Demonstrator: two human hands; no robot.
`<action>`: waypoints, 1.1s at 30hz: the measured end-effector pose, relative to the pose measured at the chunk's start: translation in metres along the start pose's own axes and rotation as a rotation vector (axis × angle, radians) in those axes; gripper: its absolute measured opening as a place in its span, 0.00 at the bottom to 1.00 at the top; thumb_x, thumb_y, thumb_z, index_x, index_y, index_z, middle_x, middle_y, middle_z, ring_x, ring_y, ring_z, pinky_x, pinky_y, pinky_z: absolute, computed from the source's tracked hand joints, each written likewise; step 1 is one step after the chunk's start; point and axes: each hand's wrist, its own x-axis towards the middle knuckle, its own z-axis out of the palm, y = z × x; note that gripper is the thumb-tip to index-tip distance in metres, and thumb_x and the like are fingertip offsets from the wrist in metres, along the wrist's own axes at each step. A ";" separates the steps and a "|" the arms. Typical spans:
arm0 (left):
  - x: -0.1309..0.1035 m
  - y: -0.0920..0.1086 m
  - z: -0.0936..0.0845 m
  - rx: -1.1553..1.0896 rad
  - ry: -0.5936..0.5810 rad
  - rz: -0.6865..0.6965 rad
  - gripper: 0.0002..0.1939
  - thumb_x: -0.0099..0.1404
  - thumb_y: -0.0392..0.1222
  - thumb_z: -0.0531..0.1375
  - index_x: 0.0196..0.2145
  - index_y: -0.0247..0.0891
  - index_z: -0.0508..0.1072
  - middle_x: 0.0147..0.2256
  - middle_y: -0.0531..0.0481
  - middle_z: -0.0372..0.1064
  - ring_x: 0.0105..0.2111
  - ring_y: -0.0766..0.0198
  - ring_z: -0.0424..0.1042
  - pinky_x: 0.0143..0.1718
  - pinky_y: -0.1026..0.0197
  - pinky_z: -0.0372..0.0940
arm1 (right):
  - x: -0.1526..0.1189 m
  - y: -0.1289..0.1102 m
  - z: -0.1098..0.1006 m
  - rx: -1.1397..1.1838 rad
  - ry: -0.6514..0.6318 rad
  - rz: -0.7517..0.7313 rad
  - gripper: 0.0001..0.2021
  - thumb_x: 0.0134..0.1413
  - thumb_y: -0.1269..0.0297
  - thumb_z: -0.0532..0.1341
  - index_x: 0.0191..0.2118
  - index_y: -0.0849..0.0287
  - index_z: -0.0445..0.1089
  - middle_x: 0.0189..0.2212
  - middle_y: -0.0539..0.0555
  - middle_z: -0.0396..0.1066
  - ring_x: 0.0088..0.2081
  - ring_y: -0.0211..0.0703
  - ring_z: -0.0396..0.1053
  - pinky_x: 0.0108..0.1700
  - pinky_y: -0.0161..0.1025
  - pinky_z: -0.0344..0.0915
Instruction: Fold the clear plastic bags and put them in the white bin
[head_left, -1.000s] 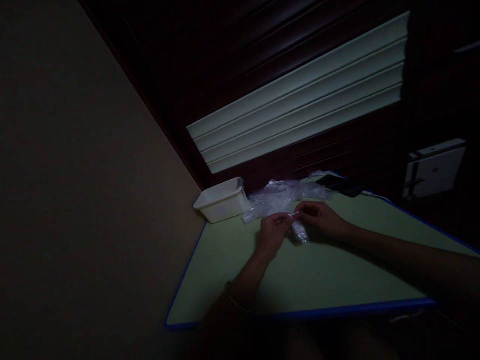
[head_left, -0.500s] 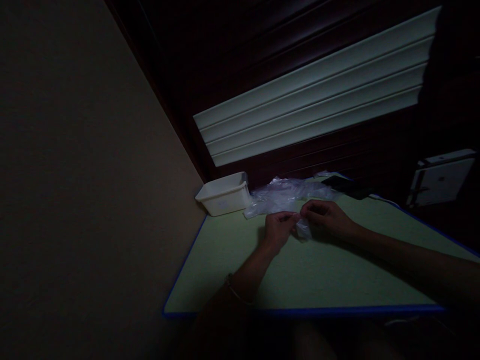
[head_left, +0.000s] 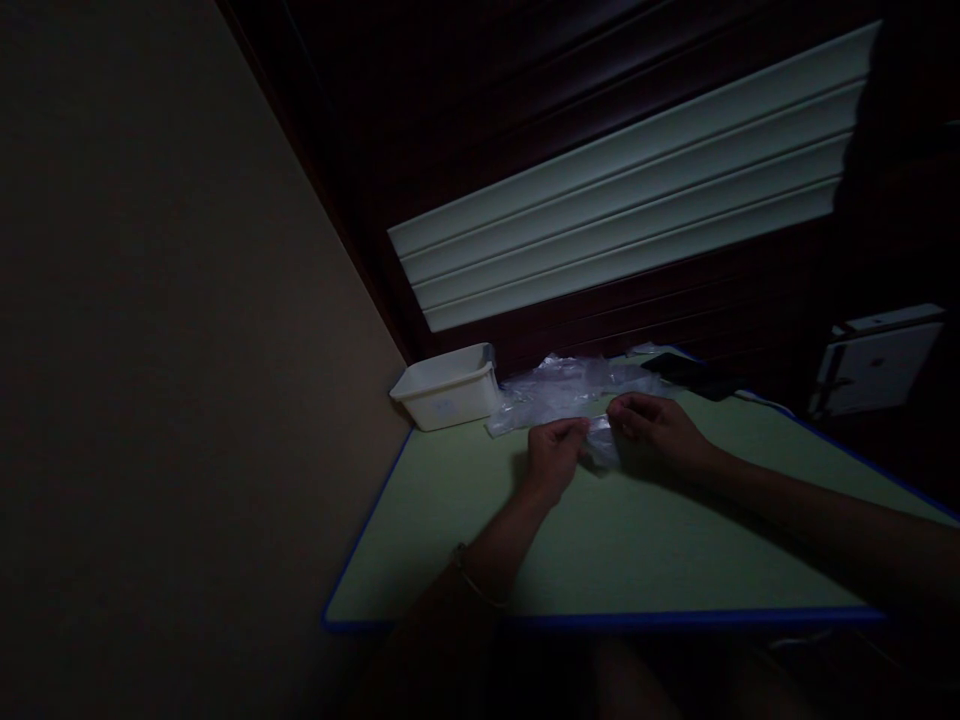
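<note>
So both left hand and right hand are pinching clear plastic film between them, over the green bench. Behind it: a crumpled plastic pile beside a white tub.

A white tub is placed far left on the green table; a dark object is seen far right; pale slats are mounted beyond.

No readable text: just a blurred label on the far-left tub, a tiny mark on the right-hand white box
</note>
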 end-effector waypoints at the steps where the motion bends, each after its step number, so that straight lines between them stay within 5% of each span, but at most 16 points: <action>1: 0.000 -0.001 -0.001 0.005 0.009 -0.005 0.18 0.54 0.53 0.65 0.32 0.33 0.80 0.19 0.51 0.68 0.19 0.69 0.61 0.24 0.64 0.57 | 0.000 0.000 -0.001 0.004 0.007 -0.002 0.19 0.52 0.46 0.61 0.27 0.59 0.69 0.22 0.49 0.64 0.24 0.36 0.57 0.27 0.37 0.56; 9: 0.000 -0.003 -0.002 0.012 -0.007 -0.017 0.17 0.56 0.51 0.65 0.33 0.33 0.80 0.21 0.51 0.69 0.20 0.70 0.62 0.25 0.64 0.58 | -0.003 0.001 0.005 0.017 -0.066 0.058 0.19 0.44 0.48 0.68 0.31 0.61 0.71 0.24 0.50 0.69 0.26 0.38 0.63 0.30 0.37 0.59; 15: -0.001 0.001 0.001 -0.077 -0.097 -0.068 0.20 0.53 0.51 0.67 0.37 0.32 0.79 0.28 0.47 0.74 0.22 0.71 0.64 0.25 0.66 0.59 | -0.002 0.004 0.001 -0.016 -0.064 0.024 0.17 0.47 0.49 0.66 0.30 0.61 0.71 0.21 0.48 0.65 0.24 0.36 0.60 0.27 0.36 0.56; 33: -0.003 0.004 0.002 -0.051 -0.122 -0.089 0.16 0.52 0.49 0.68 0.28 0.30 0.75 0.22 0.52 0.66 0.20 0.73 0.62 0.22 0.68 0.55 | -0.003 0.004 0.003 -0.034 -0.090 -0.027 0.14 0.49 0.53 0.64 0.31 0.60 0.69 0.21 0.47 0.65 0.23 0.36 0.60 0.25 0.35 0.56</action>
